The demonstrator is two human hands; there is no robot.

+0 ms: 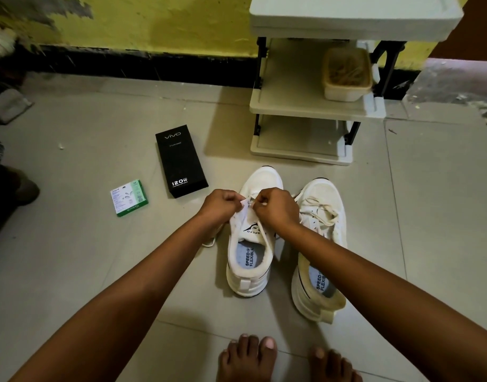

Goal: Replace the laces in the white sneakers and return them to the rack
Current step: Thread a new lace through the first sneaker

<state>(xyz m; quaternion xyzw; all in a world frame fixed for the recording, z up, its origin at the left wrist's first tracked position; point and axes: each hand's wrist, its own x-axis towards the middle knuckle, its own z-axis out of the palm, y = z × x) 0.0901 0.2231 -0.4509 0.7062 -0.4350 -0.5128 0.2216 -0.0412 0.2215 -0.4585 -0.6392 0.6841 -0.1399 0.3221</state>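
Two white sneakers stand side by side on the tiled floor, toes pointing at the rack. Over the left sneaker [250,260] both my hands work at the eyelet row. My left hand [221,205] pinches the white lace and the edge of the upper. My right hand [275,206] pinches the lace just beside it. A loose end of lace [209,244] trails on the floor left of that shoe. The right sneaker [319,244] carries a loosely threaded cream lace [323,213] and is untouched. The white shoe rack [314,106] stands just beyond the shoes.
A black phone box [180,161] and a small green box [128,198] lie on the floor to the left. A beige container [347,75] sits on the rack's middle shelf. My bare feet [286,359] are at the bottom edge. A yellow wall lies behind.
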